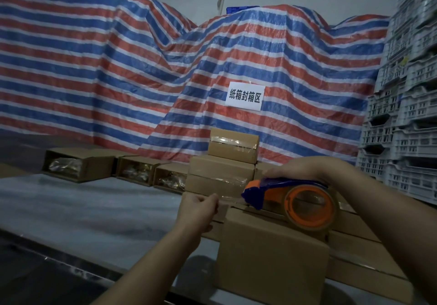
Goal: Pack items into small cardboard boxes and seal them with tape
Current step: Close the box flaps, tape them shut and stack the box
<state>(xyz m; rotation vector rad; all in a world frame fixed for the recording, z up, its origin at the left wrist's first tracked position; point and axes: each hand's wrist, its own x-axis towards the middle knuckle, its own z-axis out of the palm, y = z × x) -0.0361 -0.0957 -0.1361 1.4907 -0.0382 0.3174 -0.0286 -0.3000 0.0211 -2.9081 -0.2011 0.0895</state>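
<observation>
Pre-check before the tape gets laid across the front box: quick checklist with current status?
1. Tape dispenser gripped by right hand: ok.
2. Free tape end pinched by left hand: ok.
3. Tape strand stretched between hand and dispenser, no visible twist: ok.
4. Front cardboard box flaps closed flat: cannot tell, the dispenser covers part of the top.
5. Dispenser directly above the box top seam: ok.
6. Box steady on the table: cannot tell, neither hand holds it.
</observation>
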